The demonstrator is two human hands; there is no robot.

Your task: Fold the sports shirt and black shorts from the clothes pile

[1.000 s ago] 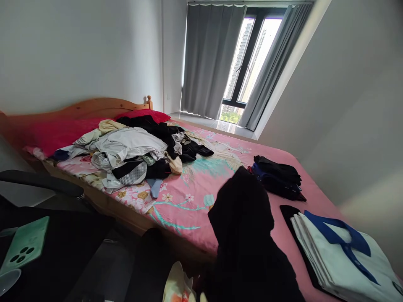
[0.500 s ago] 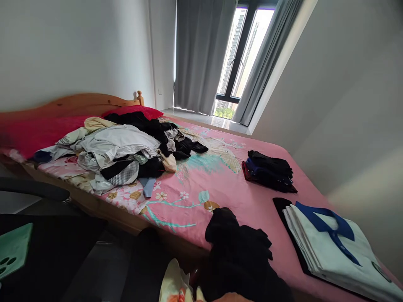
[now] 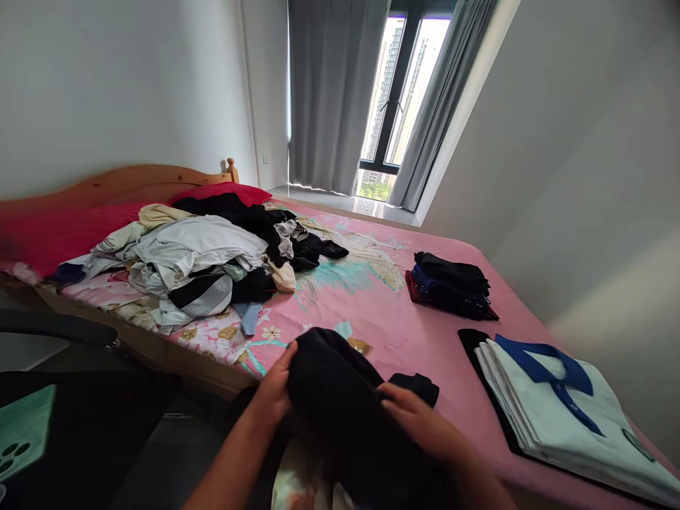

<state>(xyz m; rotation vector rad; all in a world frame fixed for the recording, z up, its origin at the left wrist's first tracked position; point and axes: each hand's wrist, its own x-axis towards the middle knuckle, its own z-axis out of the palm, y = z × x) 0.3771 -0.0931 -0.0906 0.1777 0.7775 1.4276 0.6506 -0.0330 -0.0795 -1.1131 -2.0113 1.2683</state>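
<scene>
A black garment, its exact kind unclear, is raised at the bed's near edge, and both my hands are on it. My left hand grips its upper left edge, thumb on top. On the other side my right hand pinches the cloth, its fingers partly sunk in the folds. A dark end of cloth lies on the pink bedsheet just beyond my right hand. The garment's lower part falls toward my lap, where a pale printed cloth shows.
A loose heap of clothes covers the bed's left side by red pillows. To the right are a folded dark stack and folded white shirts with a blue collar. A black chair holds a green phone.
Both hands have come up into view with the black garment. It lay spread on the bed's edge before; now its near part is lifted and bunched between them.
</scene>
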